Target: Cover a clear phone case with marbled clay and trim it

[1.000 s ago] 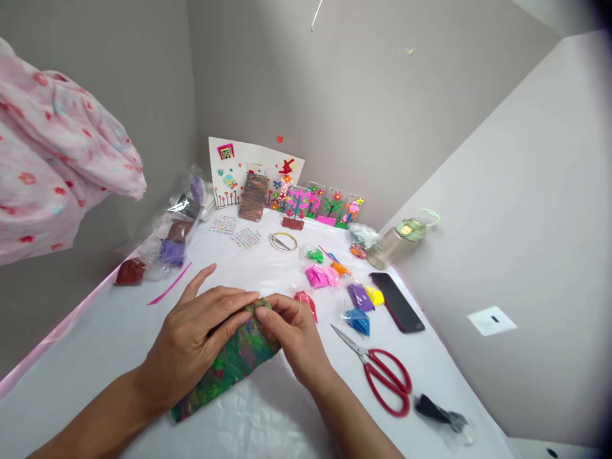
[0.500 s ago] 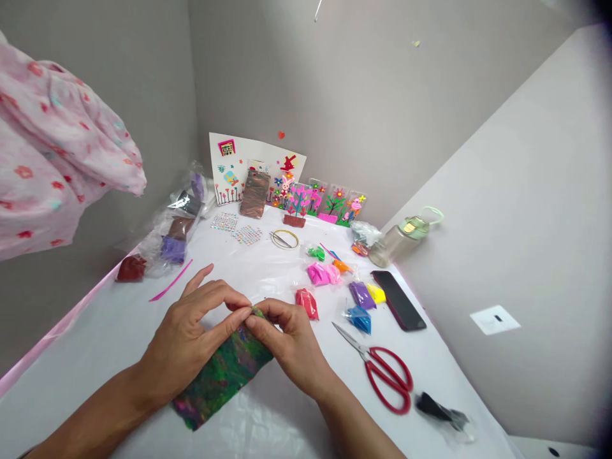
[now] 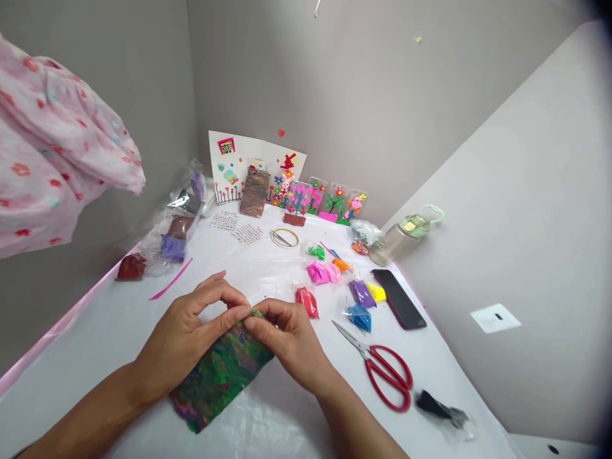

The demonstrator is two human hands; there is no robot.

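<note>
Fingers of left hand (image 3: 176,341) and right hand (image 3: 299,344) nearly closed, pinching far end of mottled green clay sheet (image 3: 224,370), near side of table (image 3: 95,335). Probably edge shaping; next pinch calls for light pressure.

Contents by count: one mottled green multicoloured flat sheet (image 3: 222,376); one pair of red-handled metal scissors (image 3: 388,381); one black rectangular phone (image 3: 399,299); one translucent bottle with a pale green lid (image 3: 400,242); two rectangular sheets of shiny gems (image 3: 224,220) (image 3: 247,234); one brown rectangular panel (image 3: 255,192); one small red heart (image 3: 282,132).
</note>
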